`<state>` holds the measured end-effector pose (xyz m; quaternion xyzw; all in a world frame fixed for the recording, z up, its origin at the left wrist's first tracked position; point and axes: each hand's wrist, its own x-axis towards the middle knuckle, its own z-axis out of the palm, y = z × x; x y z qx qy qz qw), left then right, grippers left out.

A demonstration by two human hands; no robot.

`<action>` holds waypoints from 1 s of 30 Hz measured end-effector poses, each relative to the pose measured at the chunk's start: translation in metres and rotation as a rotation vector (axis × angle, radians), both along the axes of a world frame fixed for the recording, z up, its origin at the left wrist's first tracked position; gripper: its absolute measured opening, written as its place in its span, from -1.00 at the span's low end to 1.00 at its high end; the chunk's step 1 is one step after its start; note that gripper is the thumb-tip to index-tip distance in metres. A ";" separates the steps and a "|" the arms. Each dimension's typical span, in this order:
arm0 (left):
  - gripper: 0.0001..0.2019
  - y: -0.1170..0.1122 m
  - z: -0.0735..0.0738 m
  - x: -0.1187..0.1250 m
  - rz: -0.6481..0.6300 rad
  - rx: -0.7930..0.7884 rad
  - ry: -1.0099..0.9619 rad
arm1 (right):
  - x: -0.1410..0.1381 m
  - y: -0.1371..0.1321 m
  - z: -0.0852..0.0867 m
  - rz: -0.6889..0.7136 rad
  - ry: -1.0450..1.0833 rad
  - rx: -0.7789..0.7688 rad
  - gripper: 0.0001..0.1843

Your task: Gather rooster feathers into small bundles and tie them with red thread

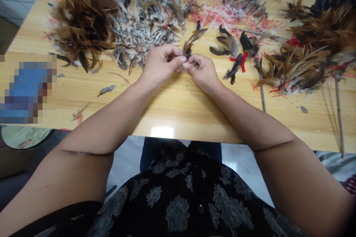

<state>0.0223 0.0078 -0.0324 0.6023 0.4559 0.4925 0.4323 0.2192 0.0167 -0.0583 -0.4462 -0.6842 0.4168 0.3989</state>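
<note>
One pale wooden counter [178,111] fills the view, its far half crowded with feathers: a dark brown heap [83,18], a speckled grey-and-white heap [147,26], a tangle of pale feathers and pink thread [225,11], and a tawny heap [325,33] on the right, near thin wooden sticks [339,118]. Red thread [243,61] lies among loose dark feathers [230,46] just right of the hands.

The left forearm [111,122] and right forearm [250,118] reach in from wide elbows and converge at the wrists. The left hand [160,66] and right hand [201,72] meet above bare wood, just short of the heaps.

The work in hand appears to be handling feathers singly, and this one calls for a steady, delicate pinch. Both hands' fingers are curled and nearly closed, their fingertips [182,59] holding the base of a small brown feather [189,44], which sits between them with its tip angled up and away.
</note>
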 end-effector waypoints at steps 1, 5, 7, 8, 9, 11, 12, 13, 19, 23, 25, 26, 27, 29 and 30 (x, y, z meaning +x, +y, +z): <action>-0.58 0.001 -0.003 0.001 0.011 0.006 0.007 | 0.001 0.000 -0.001 -0.009 -0.033 0.024 -0.44; -0.58 0.004 -0.009 0.007 0.033 0.036 0.020 | 0.004 -0.002 0.001 -0.032 -0.110 0.108 -0.53; -0.56 0.006 -0.002 0.008 0.035 0.042 0.043 | 0.005 -0.003 0.005 -0.042 -0.121 0.124 -0.56; -0.54 0.006 0.006 0.007 0.047 0.047 0.055 | 0.006 -0.004 0.006 -0.049 -0.121 0.123 -0.57; -0.52 0.005 0.016 0.005 0.070 0.056 0.066 | 0.006 -0.005 0.007 -0.058 -0.120 0.113 -0.58; -0.51 0.000 0.040 0.001 0.156 0.084 0.083 | 0.006 -0.006 0.010 -0.073 -0.111 0.065 -0.60; -0.55 -0.005 0.052 -0.001 0.191 0.096 0.086 | 0.006 -0.007 0.010 -0.079 -0.101 0.033 -0.60; -0.57 -0.012 0.064 -0.003 0.215 0.115 0.091 | 0.006 -0.007 0.011 -0.082 -0.087 0.002 -0.59; -0.54 -0.048 0.089 -0.024 0.285 0.046 0.240 | 0.006 -0.005 0.010 -0.103 0.020 -0.074 -0.51; -0.57 -0.038 0.092 -0.067 0.376 0.001 0.379 | 0.007 -0.004 0.009 -0.106 0.031 -0.076 -0.50; -0.65 -0.029 0.097 -0.092 0.507 -0.001 0.533 | 0.006 -0.003 0.009 -0.107 0.023 -0.059 -0.53; -0.63 -0.026 0.100 -0.103 0.591 -0.021 0.643 | 0.006 -0.003 0.009 -0.105 0.020 -0.049 -0.55; -0.57 -0.026 0.102 -0.113 0.660 -0.052 0.753 | 0.005 -0.003 0.009 -0.104 0.016 -0.039 -0.56; -0.51 -0.030 0.104 -0.126 0.693 -0.130 0.908 | 0.003 -0.003 0.009 -0.100 0.010 -0.028 -0.58; -0.49 -0.034 0.102 -0.131 0.676 -0.170 0.955 | 0.002 -0.003 0.010 -0.098 0.006 -0.024 -0.57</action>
